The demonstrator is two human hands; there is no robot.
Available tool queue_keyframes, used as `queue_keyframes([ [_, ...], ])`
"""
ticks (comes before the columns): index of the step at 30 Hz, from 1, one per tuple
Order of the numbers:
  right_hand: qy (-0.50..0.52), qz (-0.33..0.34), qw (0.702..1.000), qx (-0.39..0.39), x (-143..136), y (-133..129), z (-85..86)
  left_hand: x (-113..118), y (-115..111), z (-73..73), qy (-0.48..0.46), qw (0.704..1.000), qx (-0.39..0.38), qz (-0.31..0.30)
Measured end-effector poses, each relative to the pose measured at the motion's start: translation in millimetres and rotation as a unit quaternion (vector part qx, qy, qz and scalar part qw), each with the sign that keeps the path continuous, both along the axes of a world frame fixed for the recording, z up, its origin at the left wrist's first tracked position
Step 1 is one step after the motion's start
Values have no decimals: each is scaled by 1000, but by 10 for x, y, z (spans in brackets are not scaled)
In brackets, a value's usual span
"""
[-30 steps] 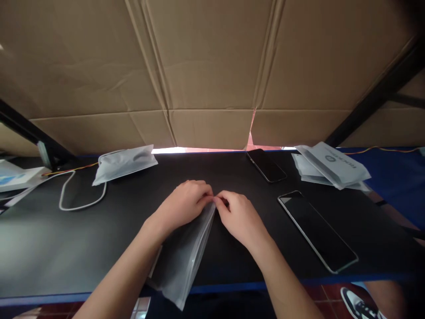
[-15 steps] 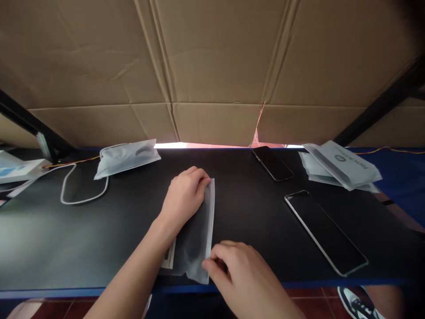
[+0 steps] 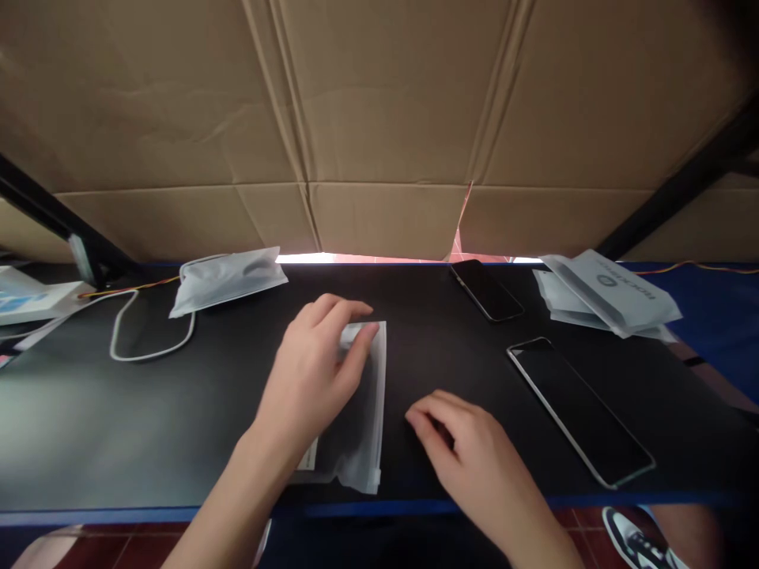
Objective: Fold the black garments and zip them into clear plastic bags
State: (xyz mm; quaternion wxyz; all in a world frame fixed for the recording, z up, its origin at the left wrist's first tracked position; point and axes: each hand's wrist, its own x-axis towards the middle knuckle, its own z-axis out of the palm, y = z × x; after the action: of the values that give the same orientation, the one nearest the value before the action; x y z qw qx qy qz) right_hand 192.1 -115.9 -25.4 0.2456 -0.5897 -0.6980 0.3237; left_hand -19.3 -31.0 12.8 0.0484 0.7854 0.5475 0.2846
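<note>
A frosted clear zip bag [image 3: 361,427] lies flat on the black tabletop, its zip edge along the right side. The zip slider [image 3: 375,476] sits at the near corner. Part of a printed card [image 3: 309,456] shows inside it; my left forearm and hand hide the rest. My left hand [image 3: 317,367] is over the bag's far part, thumb and forefinger apart near the far corner, gripping nothing. To the right of the bag, apart from it, my right hand [image 3: 466,446] hovers low with thumb and fingertips pressed together and nothing visible between them.
A large phone [image 3: 581,411] and a smaller phone [image 3: 487,291] lie to the right. Printed frosted bags [image 3: 617,292] are stacked at the far right. A filled pouch [image 3: 231,280], a white cable [image 3: 151,359] and a white box [image 3: 53,302] are left. Cardboard [image 3: 379,118] rises behind the table.
My right hand has let go of the bag's near zip corner and moved right and away from me. My left hand's fingers have opened off the far corner.
</note>
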Motion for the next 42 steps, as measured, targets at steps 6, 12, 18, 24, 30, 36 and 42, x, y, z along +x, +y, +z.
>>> queue_keyframes([
  [6, -66, -22, 990, 121, 122, 26, -225, -74, -561, -414, 95, 995, -7, 3],
  [12, -229, -17, 951, 207, 98, 1, -450, -12, -685, -789, 170, 985, 29, 29],
  [18, -236, -18, 954, 185, 107, 12, -458, -466, -563, -649, 200, 978, 18, 61],
  [24, -256, -19, 942, 217, 111, 30, -480, -536, -619, -601, 202, 976, 65, 52],
  [30, -262, -13, 931, 253, 141, 45, -576, 102, -670, -808, 185, 978, 64, -70],
  [36, -250, -11, 934, 255, 145, 37, -606, 132, -649, -855, 197, 976, 60, -69],
  [42, -247, -15, 935, 254, 147, 40, -625, 145, -664, -867, 205, 972, 81, -75],
])
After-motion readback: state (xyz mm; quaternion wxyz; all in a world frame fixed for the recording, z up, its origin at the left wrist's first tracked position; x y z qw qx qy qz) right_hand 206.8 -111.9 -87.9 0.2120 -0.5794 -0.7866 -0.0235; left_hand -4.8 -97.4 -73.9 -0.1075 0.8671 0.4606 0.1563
